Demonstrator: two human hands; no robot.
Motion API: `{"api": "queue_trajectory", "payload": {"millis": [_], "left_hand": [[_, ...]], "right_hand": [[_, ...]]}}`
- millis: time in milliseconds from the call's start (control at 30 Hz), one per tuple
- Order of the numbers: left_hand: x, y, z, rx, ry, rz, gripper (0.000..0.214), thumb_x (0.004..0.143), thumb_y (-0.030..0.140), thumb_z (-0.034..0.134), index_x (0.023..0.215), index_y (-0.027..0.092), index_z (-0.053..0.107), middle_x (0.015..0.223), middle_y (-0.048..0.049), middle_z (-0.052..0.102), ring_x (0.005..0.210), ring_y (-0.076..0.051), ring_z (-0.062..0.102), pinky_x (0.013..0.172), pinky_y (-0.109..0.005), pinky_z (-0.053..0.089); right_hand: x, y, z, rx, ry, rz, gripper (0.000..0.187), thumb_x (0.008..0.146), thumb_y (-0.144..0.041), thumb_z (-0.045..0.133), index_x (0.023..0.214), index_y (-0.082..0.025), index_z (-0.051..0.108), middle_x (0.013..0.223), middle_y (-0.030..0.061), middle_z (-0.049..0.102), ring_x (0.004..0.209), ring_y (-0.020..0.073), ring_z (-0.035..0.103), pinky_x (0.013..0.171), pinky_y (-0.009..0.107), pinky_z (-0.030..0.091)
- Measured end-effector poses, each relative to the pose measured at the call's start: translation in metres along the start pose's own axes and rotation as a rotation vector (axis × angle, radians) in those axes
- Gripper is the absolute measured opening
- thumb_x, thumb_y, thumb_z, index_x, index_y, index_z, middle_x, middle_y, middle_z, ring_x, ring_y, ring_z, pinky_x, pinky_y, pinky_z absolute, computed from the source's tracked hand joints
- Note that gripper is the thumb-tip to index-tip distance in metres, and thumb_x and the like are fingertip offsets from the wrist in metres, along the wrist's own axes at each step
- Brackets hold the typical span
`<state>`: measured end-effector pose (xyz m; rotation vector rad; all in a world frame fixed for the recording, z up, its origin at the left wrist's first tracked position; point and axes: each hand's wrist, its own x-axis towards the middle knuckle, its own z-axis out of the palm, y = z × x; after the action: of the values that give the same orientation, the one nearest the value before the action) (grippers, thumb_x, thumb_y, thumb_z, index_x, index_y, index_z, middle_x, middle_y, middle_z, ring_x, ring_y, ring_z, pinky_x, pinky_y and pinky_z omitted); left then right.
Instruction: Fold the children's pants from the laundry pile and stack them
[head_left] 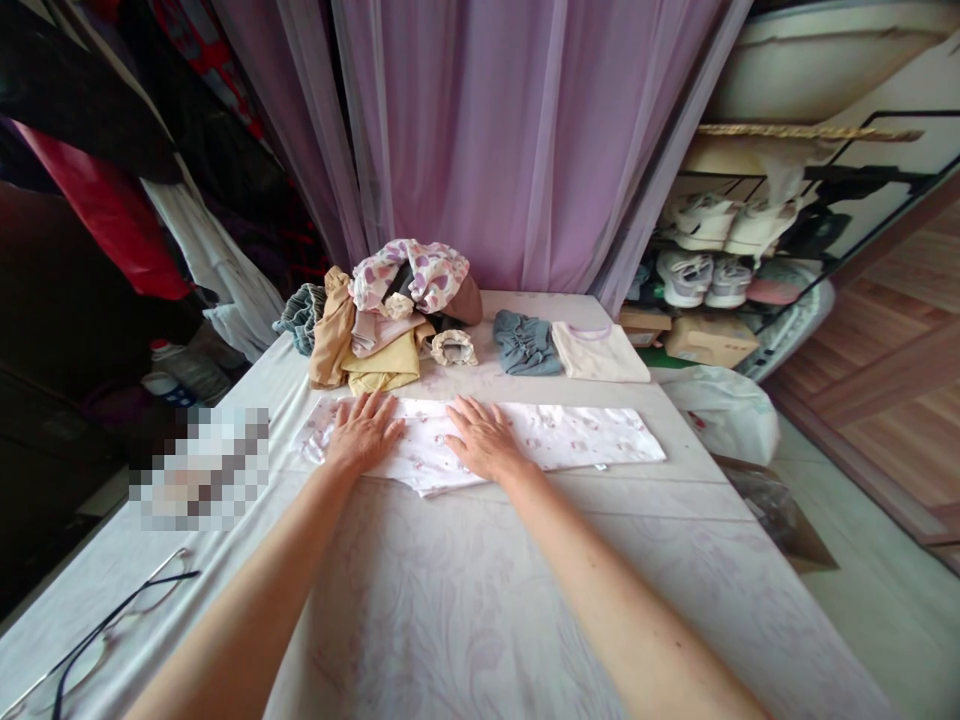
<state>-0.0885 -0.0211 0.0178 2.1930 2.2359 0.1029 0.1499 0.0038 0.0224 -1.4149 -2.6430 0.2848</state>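
Observation:
A pair of white printed pants (570, 435), doubled lengthwise, lies flat across the table (450, 590). My left hand (364, 432) rests on the left part of the pants, palm down with fingers spread. To its right, my right hand (481, 437) lies flat near the middle of the cloth, fingers also spread. Just beyond my left hand is a heap of clothes, with a folded yellow garment (382, 365) at its front. Behind the right part of the pants sit a gathered blue-grey garment (526, 343) and a folded cream shirt (604, 352).
Eyeglasses (112, 625) lie at the table's near left edge, with a blurred-out patch above them. A purple curtain (480, 140) hangs behind the table. Shelves with shoes (697, 275) stand on the right, and a white plastic bag (724, 410) is beside the table.

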Motion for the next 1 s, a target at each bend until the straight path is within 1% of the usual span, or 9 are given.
{"api": "queue_trajectory", "payload": {"millis": [100, 167, 333, 533, 633, 767, 867, 933, 1000], "left_hand": [[0.000, -0.002, 0.002, 0.025, 0.011, 0.013, 0.060, 0.098, 0.052, 0.028, 0.148, 0.021, 0.040, 0.159, -0.0106, 0.029, 0.146, -0.033, 0.024, 0.114, -0.058, 0.023], [0.000, -0.004, 0.003, 0.049, 0.024, 0.014, 0.060, 0.098, 0.051, 0.029, 0.147, 0.019, 0.041, 0.158, -0.0115, 0.030, 0.146, -0.032, 0.024, 0.115, -0.056, 0.022], [0.000, -0.006, 0.003, 0.089, 0.023, -0.020, 0.060, 0.097, 0.047, 0.028, 0.148, 0.015, 0.040, 0.157, -0.0109, 0.032, 0.145, -0.030, 0.027, 0.116, -0.052, 0.023], [0.001, -0.004, 0.001, 0.096, 0.022, -0.017, 0.060, 0.097, 0.045, 0.028, 0.147, 0.014, 0.041, 0.156, -0.0107, 0.035, 0.144, -0.031, 0.030, 0.114, -0.051, 0.026], [0.001, -0.004, 0.001, 0.104, 0.035, -0.014, 0.061, 0.096, 0.046, 0.028, 0.147, 0.014, 0.040, 0.156, -0.0109, 0.035, 0.144, -0.031, 0.030, 0.115, -0.051, 0.025], [0.001, -0.004, 0.001, 0.110, 0.032, -0.018, 0.062, 0.096, 0.046, 0.027, 0.147, 0.013, 0.040, 0.155, -0.0112, 0.036, 0.144, -0.030, 0.029, 0.115, -0.051, 0.024], [0.002, -0.004, 0.001, 0.106, 0.021, -0.026, 0.062, 0.096, 0.046, 0.027, 0.147, 0.012, 0.040, 0.156, -0.0118, 0.036, 0.144, -0.031, 0.030, 0.115, -0.052, 0.024], [0.003, -0.004, 0.001, 0.102, 0.026, -0.031, 0.062, 0.095, 0.046, 0.028, 0.146, 0.012, 0.040, 0.155, -0.0125, 0.036, 0.144, -0.031, 0.030, 0.115, -0.052, 0.024], [0.003, -0.005, 0.002, 0.097, 0.040, -0.027, 0.062, 0.095, 0.047, 0.029, 0.146, 0.013, 0.042, 0.155, -0.0131, 0.037, 0.143, -0.031, 0.031, 0.115, -0.053, 0.025]], "right_hand": [[-0.001, 0.000, 0.001, -0.003, -0.029, -0.001, 0.056, 0.098, -0.050, 0.031, 0.148, -0.024, 0.038, 0.159, 0.0069, 0.029, 0.146, 0.0225, 0.023, 0.118, 0.053, 0.015], [-0.004, 0.009, -0.001, -0.015, -0.045, 0.028, 0.058, 0.098, -0.051, 0.030, 0.149, -0.024, 0.036, 0.160, 0.0071, 0.027, 0.147, 0.0223, 0.022, 0.118, 0.052, 0.015], [-0.030, 0.059, -0.009, -0.081, -0.053, 0.166, 0.060, 0.098, -0.051, 0.028, 0.151, -0.023, 0.032, 0.161, 0.0073, 0.023, 0.147, 0.0222, 0.020, 0.118, 0.051, 0.015], [-0.069, 0.119, -0.026, -0.154, -0.015, 0.290, 0.055, 0.099, -0.044, 0.026, 0.149, -0.022, 0.037, 0.159, 0.0089, 0.027, 0.146, 0.0226, 0.023, 0.117, 0.049, 0.019], [-0.087, 0.142, -0.030, -0.187, 0.062, 0.374, 0.053, 0.100, -0.039, 0.025, 0.147, -0.021, 0.040, 0.158, 0.0091, 0.031, 0.145, 0.0225, 0.026, 0.116, 0.049, 0.020], [-0.104, 0.163, -0.027, -0.227, 0.077, 0.492, 0.049, 0.099, -0.039, 0.030, 0.144, -0.025, 0.044, 0.156, 0.0066, 0.036, 0.143, 0.0217, 0.030, 0.116, 0.050, 0.019], [-0.109, 0.171, -0.030, -0.206, 0.164, 0.593, 0.046, 0.098, -0.034, 0.031, 0.138, -0.023, 0.050, 0.151, 0.0079, 0.044, 0.137, 0.0223, 0.040, 0.110, 0.043, 0.031], [-0.111, 0.174, -0.036, -0.194, 0.256, 0.740, 0.045, 0.097, -0.031, 0.032, 0.134, -0.018, 0.055, 0.138, 0.0129, 0.057, 0.125, 0.0239, 0.052, 0.101, 0.038, 0.040], [-0.111, 0.178, -0.045, -0.192, 0.287, 0.883, 0.044, 0.095, -0.035, 0.037, 0.126, -0.015, 0.061, 0.122, 0.0165, 0.066, 0.113, 0.0264, 0.059, 0.091, 0.036, 0.045]]}}
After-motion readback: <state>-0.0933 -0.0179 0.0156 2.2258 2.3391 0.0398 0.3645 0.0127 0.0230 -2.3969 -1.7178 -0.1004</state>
